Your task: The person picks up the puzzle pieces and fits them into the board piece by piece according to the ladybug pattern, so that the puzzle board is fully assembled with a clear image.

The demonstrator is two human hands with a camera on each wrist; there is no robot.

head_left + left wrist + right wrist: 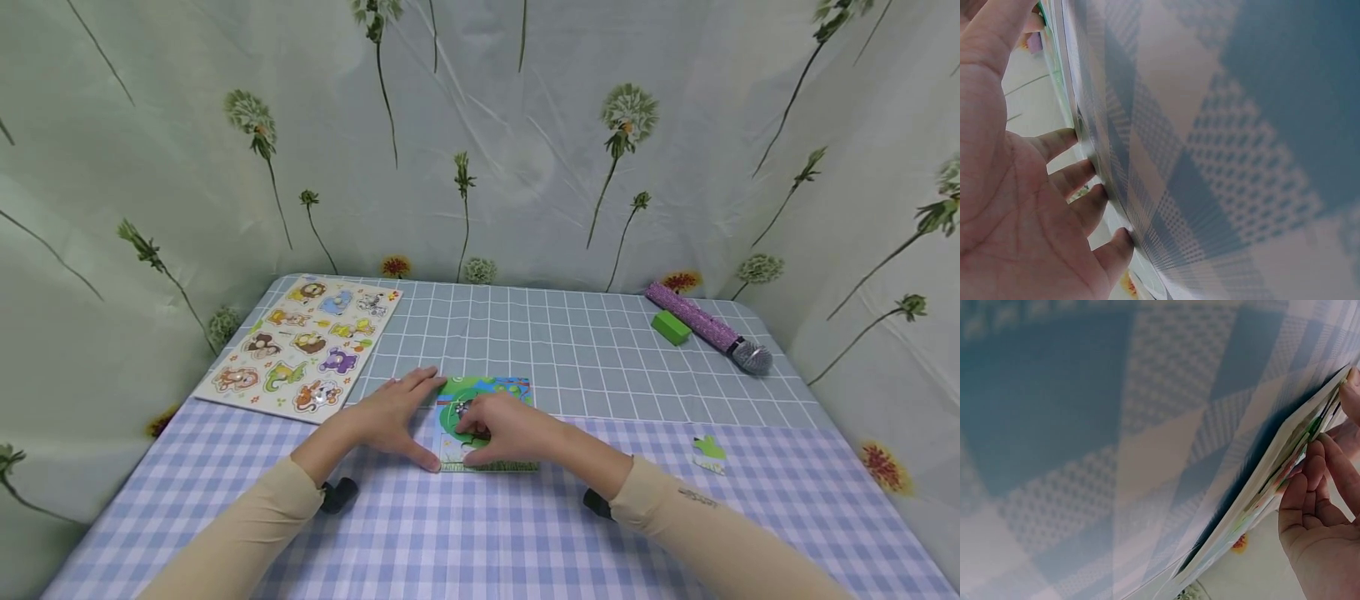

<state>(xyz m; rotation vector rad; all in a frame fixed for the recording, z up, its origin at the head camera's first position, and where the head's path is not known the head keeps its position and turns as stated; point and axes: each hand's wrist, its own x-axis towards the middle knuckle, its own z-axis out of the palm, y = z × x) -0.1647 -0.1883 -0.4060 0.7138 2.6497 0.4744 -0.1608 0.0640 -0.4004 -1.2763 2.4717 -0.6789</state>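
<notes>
A small square picture puzzle (450,454), green and blue with a grass strip along the bottom, lies flat on the checked cloth. My left hand (393,414) rests at its left side, fingers spread, with the thumb near the lower left corner. Over the puzzle's middle, my right hand (513,425) has its index finger and thumb down on the picture and the other fingers curled. In the right wrist view, a thin green and dark puzzle piece (1315,427) shows between those fingertips. The right hand hides much of the picture.
A loose green and white puzzle piece (708,454) lies to the right. At the back right are a green block (671,327) and a purple glittery microphone (701,323). An animal puzzle board (300,350) occupies the left side. A flower-print curtain (525,167) surrounds the table.
</notes>
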